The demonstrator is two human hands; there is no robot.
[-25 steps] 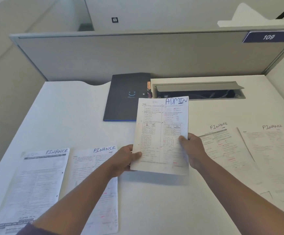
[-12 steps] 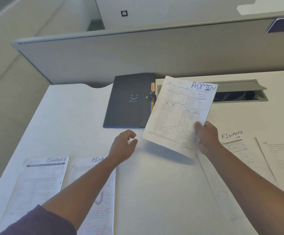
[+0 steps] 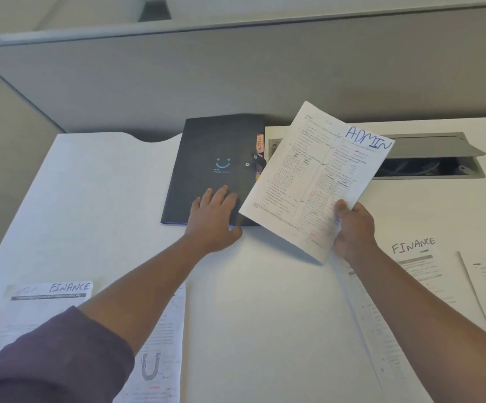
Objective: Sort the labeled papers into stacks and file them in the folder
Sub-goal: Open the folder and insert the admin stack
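- Step in hand: filing, judged from the layout. The ADMIN sheet (image 3: 317, 181) is lifted off the desk (image 3: 114, 199) and tilted, its left edge overlapping the dark folder (image 3: 207, 152).
- Right hand (image 3: 353, 228): thumb and curled fingers pinch the sheet at its lower right edge.
- Left hand (image 3: 214, 218): fingers straight, lying flat on the folder's lower right cover; it holds nothing.
- Folder: closed, snap strap fastened, at the desk's far edge.
- Next move, as a judgement: undo the snap, lift the cover, slide the sheet behind the matching tab.
- Writing: "ADMIN" in blue on the sheet; "ADMIN" on an orange tab (image 3: 260, 143); smile logo (image 3: 222, 163), small text beneath unreadable.
- "FINANCE" on the near-left paper (image 3: 38, 303) and right paper (image 3: 427, 266).
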